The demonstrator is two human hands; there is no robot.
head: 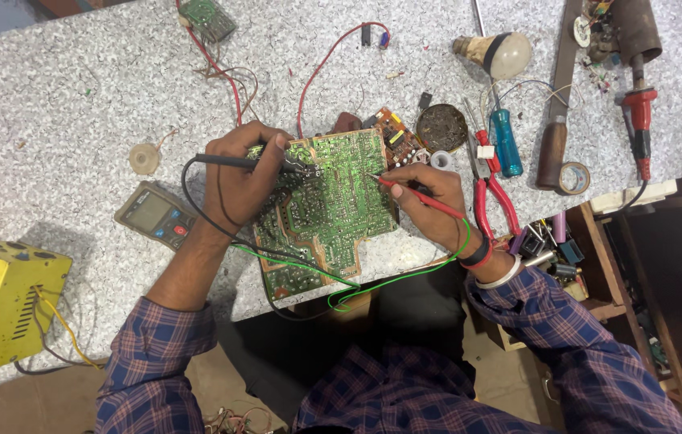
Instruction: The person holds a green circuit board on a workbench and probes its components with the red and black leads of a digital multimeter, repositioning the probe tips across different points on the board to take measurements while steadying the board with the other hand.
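circuit board [329, 205] between left hand [244, 173] and right hand [429, 201]

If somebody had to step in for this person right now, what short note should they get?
Left hand holds the black probe, tip on the green circuit board, upper left part. Right hand holds the red probe, tip near the board's upper middle. The board lies on the speckled table; the multimeter sits left of it. Both probes are placed; the meter's reading cannot be made out.
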